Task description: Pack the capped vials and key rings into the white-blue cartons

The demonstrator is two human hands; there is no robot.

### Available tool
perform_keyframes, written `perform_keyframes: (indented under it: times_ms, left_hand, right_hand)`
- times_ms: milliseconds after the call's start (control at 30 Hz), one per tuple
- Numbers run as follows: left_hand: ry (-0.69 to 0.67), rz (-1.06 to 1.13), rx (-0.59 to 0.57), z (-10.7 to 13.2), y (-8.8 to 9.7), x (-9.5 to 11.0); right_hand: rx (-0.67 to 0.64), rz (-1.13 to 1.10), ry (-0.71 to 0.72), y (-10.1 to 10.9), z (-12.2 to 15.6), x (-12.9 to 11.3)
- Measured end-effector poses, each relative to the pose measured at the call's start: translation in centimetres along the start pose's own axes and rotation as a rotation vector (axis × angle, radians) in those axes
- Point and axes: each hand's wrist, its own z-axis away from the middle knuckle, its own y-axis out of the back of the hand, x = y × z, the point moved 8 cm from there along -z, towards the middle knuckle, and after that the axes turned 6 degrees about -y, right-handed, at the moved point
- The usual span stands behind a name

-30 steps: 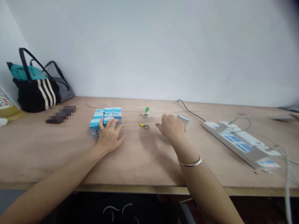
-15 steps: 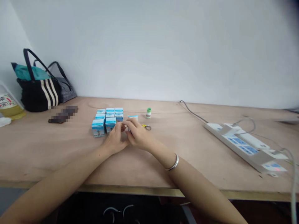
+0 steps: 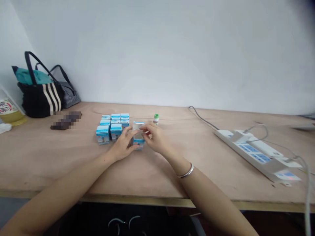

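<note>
Left hand (image 3: 122,144) and right hand (image 3: 155,137) close together, squeezing a small blue-and-white box (image 3: 138,142) from both sides to keep it steady, just beside neat rows of boxes (image 3: 115,131).

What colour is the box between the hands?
White with a light-blue band at its base, best seen in the head view.

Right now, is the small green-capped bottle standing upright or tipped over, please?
Upright: the bottle stands on its base, green cap uppermost.

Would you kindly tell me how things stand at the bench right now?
Left hand and right hand around a blue-and-white carton. Translucent blue-rimmed piece upright above it. Other cartons close on the left; green-capped vial just behind.
</note>
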Motion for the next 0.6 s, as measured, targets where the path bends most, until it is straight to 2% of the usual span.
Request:
perform_keyframes:
  times_ms: [167,267,367,500,567,600]
  left_hand:
    - [-0.138,-0.296,0.041,-0.4,2.1,1.5]
    - [-0.209,-0.377,-0.029,-0.4,2.0,2.2]
    - [-0.189,-0.382,-0.092,-0.4,1.6,1.9]
    - [-0.140,-0.362,-0.099,-0.5,1.4,1.5]
    - [-0.124,-0.356,-0.091,-0.5,1.5,1.5]
    - [-0.121,-0.354,-0.088,-0.6,1.6,1.5]
  right_hand:
    - [0.010,0.007,-0.028,0.1,0.1,0.2]
    - [-0.013,0.018,-0.048,-0.1,0.1,0.4]
    - [-0.020,-0.048,-0.072,-0.5,0.2,1.0]
    - [0.042,-0.157,-0.160,-0.2,-0.6,3.4]
    - [0.088,-0.066,-0.216,0.6,-1.5,5.4]
    - [0.119,0.048,-0.245,1.1,-2.0,6.5]
